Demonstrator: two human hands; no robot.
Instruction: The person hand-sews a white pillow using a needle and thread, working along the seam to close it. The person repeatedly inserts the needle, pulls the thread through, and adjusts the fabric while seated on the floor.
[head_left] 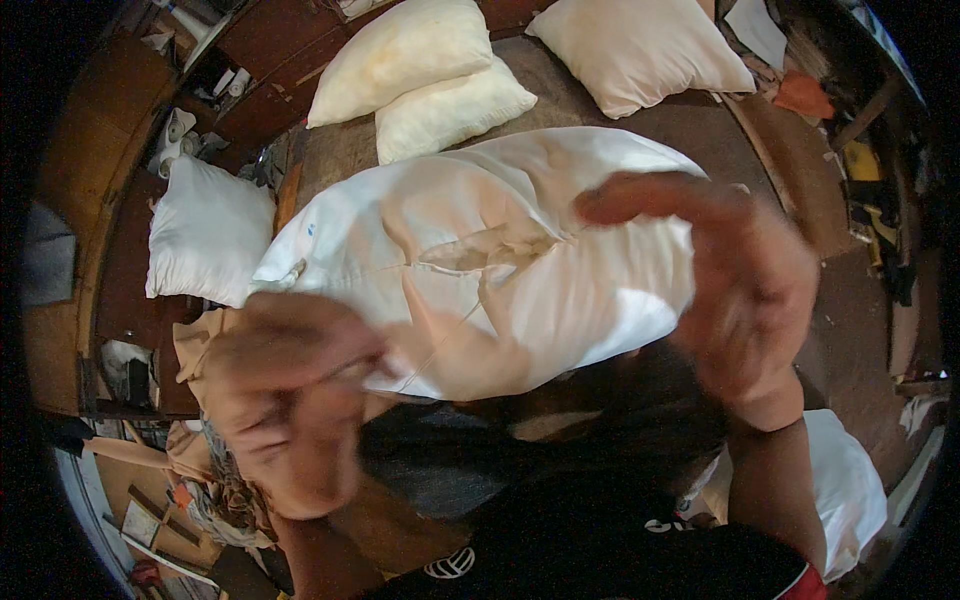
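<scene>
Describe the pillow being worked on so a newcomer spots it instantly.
Start at the black shirt along the bottom edge and look just above it. Between the left hand and right hand lies a large white pillow. Unlike the pillows around it, it shows a gaping slit near its middle.

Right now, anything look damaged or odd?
Yes. The plump white satiny fabric pillow has a gaping slit across its middle, exposing pale filling, though the surrounding cloth looks unbroken. Also, the upper cream fabric pillow stacked behind it shows yellowish patches, like staining.
</scene>
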